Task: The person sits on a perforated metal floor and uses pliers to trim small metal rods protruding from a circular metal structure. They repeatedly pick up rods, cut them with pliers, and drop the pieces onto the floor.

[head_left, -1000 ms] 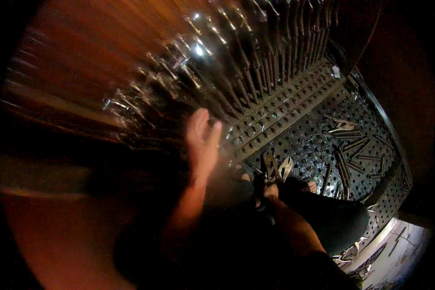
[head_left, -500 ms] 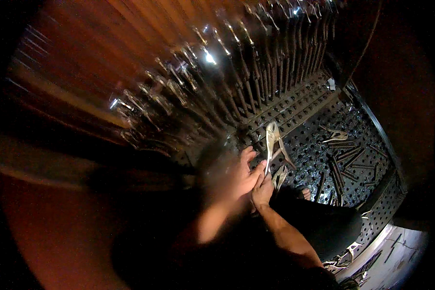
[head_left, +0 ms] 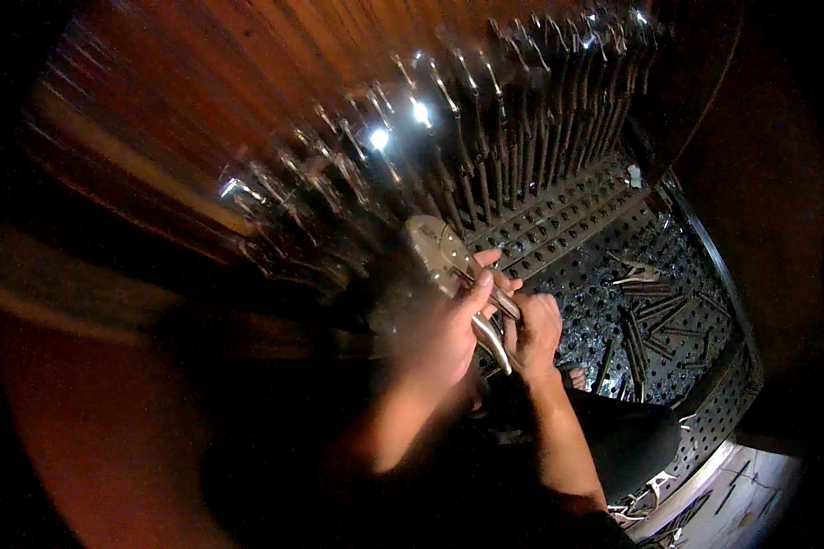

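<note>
A pair of metal locking pliers (head_left: 441, 249) is in front of me, its jaw end pointing up and left. My left hand (head_left: 458, 322) is closed round its body, thumb across the tool. Against the handles lies my right hand (head_left: 537, 331), its fingers curled at the handle end; how much of it they grip is partly hidden. One curved bright handle (head_left: 493, 346) sticks out below, between the two hands. Beyond the pliers stand several upright dark rods (head_left: 474, 188) in rows, with shiny plier-like clamps (head_left: 444, 84) at their tops.
A dark perforated metal plate (head_left: 581, 293) lies beneath, with several short dark rods (head_left: 641, 343) scattered on it. Another pair of pliers (head_left: 636, 272) rests beside them. A raised metal edge (head_left: 705, 238) bounds the right side. More pliers (head_left: 657, 485) lie near the lower right. Ribbed brown wall (head_left: 275, 55) rises behind.
The pliers have swung from upright to leaning left, and have moved left. My left hand has closed round their body. My right hand has shifted right and up, to the handle end.
</note>
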`<state>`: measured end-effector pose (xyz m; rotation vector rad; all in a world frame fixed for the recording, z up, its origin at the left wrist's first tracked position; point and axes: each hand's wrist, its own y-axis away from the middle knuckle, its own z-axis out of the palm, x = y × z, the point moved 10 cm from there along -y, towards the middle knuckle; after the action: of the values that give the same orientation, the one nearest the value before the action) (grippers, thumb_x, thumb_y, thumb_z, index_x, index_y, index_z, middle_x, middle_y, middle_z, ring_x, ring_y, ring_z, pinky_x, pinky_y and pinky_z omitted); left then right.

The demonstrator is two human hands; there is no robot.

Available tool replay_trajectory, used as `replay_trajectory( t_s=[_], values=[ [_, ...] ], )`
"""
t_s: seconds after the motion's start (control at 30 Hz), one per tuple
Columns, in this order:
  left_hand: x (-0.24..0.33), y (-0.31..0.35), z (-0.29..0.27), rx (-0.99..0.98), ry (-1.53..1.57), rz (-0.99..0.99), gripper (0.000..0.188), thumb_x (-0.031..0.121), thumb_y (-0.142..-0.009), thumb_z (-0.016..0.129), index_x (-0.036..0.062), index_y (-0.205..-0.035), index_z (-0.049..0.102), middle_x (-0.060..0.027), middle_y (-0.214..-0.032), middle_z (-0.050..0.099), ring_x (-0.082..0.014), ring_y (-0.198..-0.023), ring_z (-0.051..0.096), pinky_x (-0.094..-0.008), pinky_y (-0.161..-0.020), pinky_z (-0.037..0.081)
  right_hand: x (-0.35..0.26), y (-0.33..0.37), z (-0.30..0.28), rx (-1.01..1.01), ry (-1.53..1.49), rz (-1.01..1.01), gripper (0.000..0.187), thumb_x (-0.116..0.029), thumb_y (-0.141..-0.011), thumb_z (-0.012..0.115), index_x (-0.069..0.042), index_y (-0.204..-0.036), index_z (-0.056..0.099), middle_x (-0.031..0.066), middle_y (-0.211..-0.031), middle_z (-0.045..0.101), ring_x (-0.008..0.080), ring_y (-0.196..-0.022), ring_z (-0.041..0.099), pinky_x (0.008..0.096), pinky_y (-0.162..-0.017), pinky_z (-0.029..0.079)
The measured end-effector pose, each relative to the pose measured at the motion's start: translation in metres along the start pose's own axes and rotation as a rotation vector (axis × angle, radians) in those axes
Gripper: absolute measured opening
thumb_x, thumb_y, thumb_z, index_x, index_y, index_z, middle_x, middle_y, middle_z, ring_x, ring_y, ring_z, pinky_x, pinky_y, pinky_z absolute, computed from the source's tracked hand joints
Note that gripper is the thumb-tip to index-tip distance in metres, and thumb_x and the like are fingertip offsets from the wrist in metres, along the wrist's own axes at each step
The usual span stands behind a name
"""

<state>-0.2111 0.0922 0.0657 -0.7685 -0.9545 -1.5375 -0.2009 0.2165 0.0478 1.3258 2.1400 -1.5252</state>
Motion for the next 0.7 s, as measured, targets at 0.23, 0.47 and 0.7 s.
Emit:
replay_trajectory(
  t_s=[0.23, 0.47, 0.7],
  values=[
    [0.062, 0.016, 0.0, -0.024, 0.31, 0.089, 0.059, 0.056, -0.101, 0.051, 0.0024, -0.122, 0.059, -0.0036, -0.085, 0.056, -0.0232, -0.086, 0.059, -0.0424, -0.089, 0.05, -0.008, -0.03, -0.032, -0.356, -1.023, 0.494, 0.065, -0.038, -0.082, 0.071, 0.005, -0.129, 0.06, 0.012, -0.107, 0.066, 0.0246, -0.111, 0.059, 0.0365, -0.107, 0.038],
    [0.077, 0.011, -0.004, -0.068, 0.298, 0.134, 0.061, 0.06, -0.102, 0.044, 0.0042, -0.123, 0.059, -0.001, -0.082, 0.056, -0.0203, -0.082, 0.056, -0.0417, -0.087, 0.049, 0.009, -0.018, -0.029, -0.285, -1.048, 0.679, 0.073, -0.057, -0.099, 0.043, 0.01, -0.115, 0.066, 0.0171, -0.101, 0.069, 0.0269, -0.102, 0.062, 0.0386, -0.102, 0.041],
    [0.072, 0.014, -0.011, -0.027, 0.108, 0.182, 0.06, 0.055, -0.104, 0.044, 0.0014, -0.128, 0.054, -0.0058, -0.085, 0.062, -0.0232, -0.083, 0.065, -0.0396, -0.08, 0.055, -0.048, -0.006, 0.007, -0.645, -0.725, 0.579, 0.04, -0.036, -0.106, 0.049, -0.001, -0.09, 0.06, 0.0043, -0.08, 0.06, 0.0137, -0.075, 0.057, 0.0301, -0.069, 0.047]
  ],
)
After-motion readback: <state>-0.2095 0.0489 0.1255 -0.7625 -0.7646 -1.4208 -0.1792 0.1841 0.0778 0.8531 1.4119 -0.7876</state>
